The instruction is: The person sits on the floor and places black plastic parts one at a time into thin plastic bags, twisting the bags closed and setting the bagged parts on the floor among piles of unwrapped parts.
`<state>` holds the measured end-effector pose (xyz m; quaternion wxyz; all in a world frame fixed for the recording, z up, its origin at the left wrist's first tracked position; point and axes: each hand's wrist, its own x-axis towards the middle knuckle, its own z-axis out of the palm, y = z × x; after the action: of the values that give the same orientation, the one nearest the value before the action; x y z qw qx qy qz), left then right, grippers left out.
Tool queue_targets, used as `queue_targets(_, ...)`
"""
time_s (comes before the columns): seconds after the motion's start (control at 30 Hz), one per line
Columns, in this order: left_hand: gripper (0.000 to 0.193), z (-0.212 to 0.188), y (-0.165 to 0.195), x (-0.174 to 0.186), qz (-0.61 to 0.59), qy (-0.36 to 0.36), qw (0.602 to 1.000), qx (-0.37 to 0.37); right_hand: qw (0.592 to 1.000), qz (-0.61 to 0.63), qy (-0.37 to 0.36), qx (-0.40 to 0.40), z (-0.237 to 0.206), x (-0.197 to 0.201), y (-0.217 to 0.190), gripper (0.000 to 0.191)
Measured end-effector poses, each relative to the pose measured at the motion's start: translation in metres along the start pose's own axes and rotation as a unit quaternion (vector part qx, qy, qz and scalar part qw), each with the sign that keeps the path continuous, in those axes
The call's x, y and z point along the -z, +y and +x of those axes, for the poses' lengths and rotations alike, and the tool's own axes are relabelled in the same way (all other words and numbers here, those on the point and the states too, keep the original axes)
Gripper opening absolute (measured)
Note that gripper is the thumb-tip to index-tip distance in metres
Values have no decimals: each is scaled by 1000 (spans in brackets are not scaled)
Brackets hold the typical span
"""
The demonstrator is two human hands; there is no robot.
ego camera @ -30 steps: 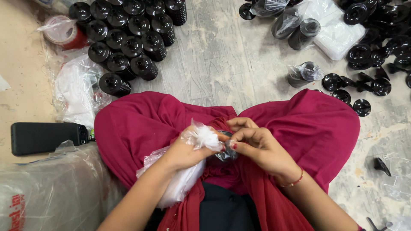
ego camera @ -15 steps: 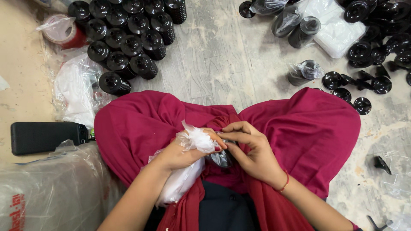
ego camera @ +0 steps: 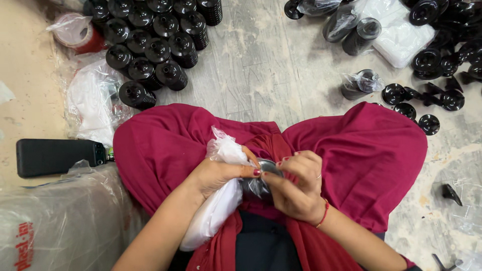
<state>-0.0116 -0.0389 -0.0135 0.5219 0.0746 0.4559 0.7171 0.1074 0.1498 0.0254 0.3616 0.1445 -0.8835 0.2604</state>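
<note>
Hands meet over my lap, above the crimson cloth draped across both knees. My left hand is closed around a bundle of clear plastic bags, whose white tail hangs down over the near thigh, and its thumb presses against a small black part sitting between the two hands. My right hand curls over that part from the other side, fingers closed on it (a film of plastic covers it, so I cannot make out its shape). On the floor ahead to the left stands a cluster of black cylinders; more black pieces lie scattered to the right, some already bagged. A black box rests beside my left knee.
</note>
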Motion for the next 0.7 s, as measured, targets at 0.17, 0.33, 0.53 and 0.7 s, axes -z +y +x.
queue_targets(0.17, 20, -4, 0, 0, -45, -27, 999, 0, 988, 130, -63, -53, 13, 5, 2, 30)
queue_targets(0.33, 20, -8, 4, -5, -19, -34, 999, -15, 851, 403, -190, -278, 23, 5, 3, 62)
queue_targets(0.53, 32, -25, 29, -28, 425, 66, 855, -289, 867, 307, -227, -320, 18, -3, 4, 44)
queue_targets(0.7, 29, -37, 29, -60, 682, 212, 562, -417, 915, 216, -184, -288, 18, -8, -8, 47)
